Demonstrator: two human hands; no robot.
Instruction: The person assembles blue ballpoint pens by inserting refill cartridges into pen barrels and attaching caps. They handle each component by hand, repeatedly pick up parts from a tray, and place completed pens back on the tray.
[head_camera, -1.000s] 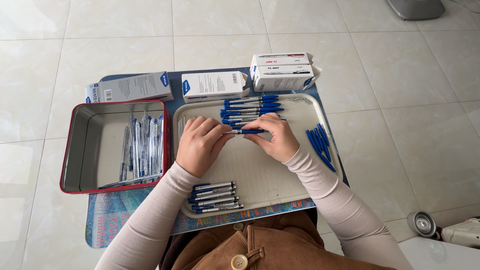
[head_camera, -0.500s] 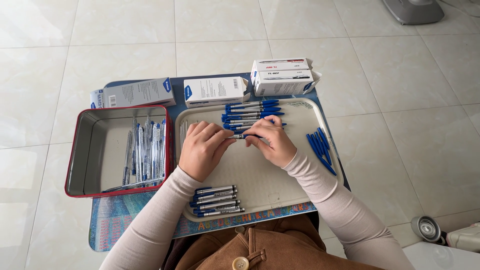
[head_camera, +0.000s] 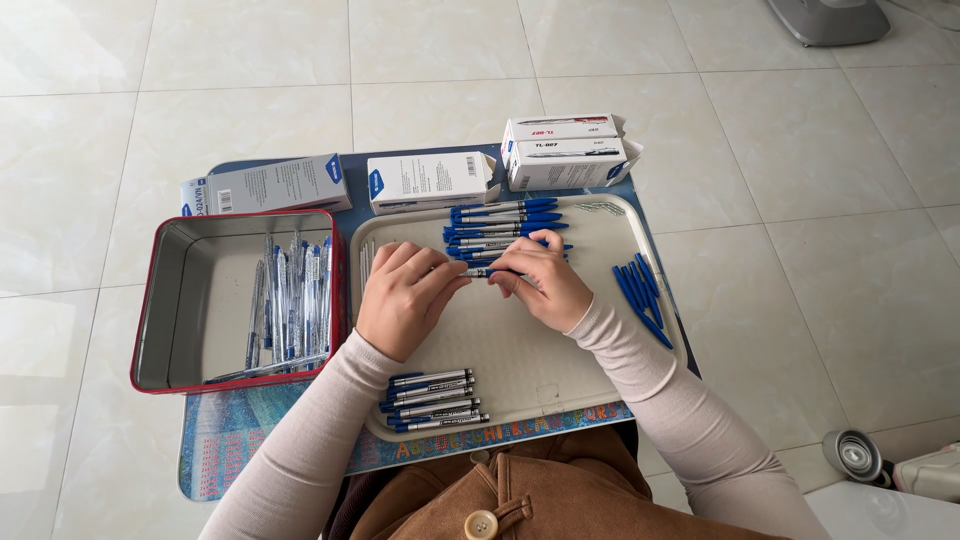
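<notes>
centrally, a blue pen (head_camera: 478, 271) lies crosswise above the tray (head_camera: 560, 370), the left hand (head_camera: 405, 298) and right hand (head_camera: 545, 285) each closing fingers on one end.

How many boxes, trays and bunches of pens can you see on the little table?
White cardboard boxes: 4, along the far edge, two of them stacked
Trays: 2, a beige tray and a red-rimmed metal tin
Bunches of pens: 4, one in the tin, three on the beige tray
Total: 10
Both hands, left hand and right hand, hold one more pen between them.
</notes>
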